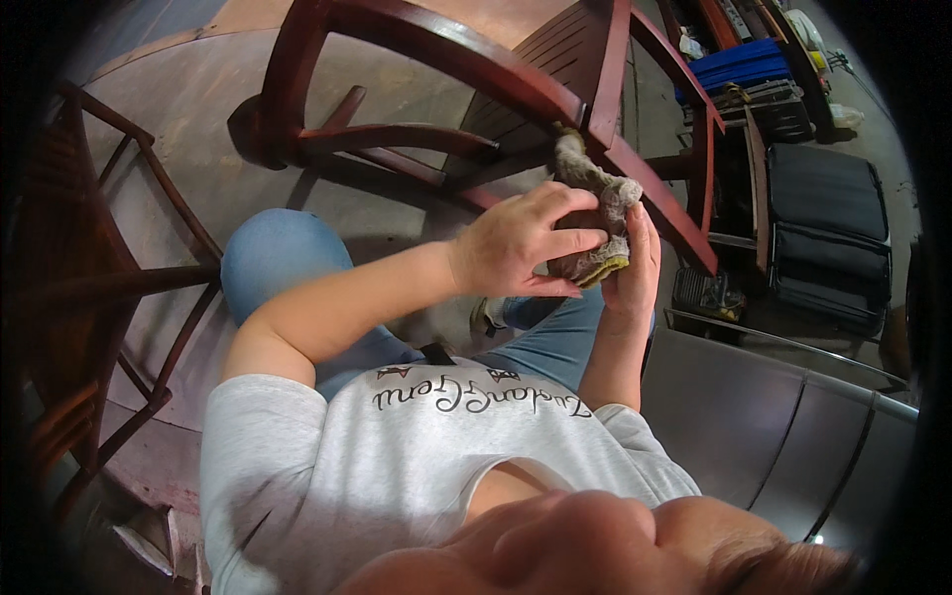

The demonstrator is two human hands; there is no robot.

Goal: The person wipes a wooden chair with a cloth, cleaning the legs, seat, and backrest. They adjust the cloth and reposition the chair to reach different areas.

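Note:
A grey, soiled knitted work glove (pixel 584 175) with a yellow-green edge is held bunched between my hands, in front of my lap. From the left, my left hand (pixel 532 238) grips it with bent, spread fingers. My right hand (pixel 636 260) is upright against its right side, fingers nearly straight and close together; its thumb is hidden. Just beyond the glove, a dark red wooden chair (pixel 461 52) lies tipped over, its frame and slatted part showing. The glove's far end overlaps the chair's frame in the picture; I cannot tell whether they touch.
Another dark wooden chair (pixel 175 201) stands at the left, close to my left knee. At the right are a black padded seat (pixel 829 230), a grey panelled surface with a metal rail (pixel 732 401), a small basket (pixel 706 294) and a blue folded item (pixel 740 67) among stacked things.

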